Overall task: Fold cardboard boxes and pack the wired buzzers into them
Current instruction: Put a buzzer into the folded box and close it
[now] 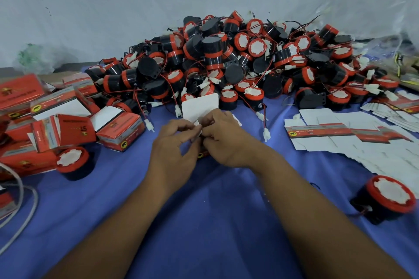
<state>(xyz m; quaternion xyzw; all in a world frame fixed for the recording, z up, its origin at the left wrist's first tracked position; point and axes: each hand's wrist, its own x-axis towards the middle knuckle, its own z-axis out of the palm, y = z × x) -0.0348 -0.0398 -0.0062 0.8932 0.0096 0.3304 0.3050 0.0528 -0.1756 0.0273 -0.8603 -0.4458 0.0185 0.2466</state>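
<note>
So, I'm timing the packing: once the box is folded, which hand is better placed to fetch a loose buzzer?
Probably the left hand: a lone buzzer stands nearer it than the other buzzer is to the right hand. Both pinch the cardboard box.

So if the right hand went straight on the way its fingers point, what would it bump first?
The right hand points its fingers left, into the white cardboard box that both hands pinch. Just past that flap is the left hand, probably the next bump, though depth is hard to judge.
</note>
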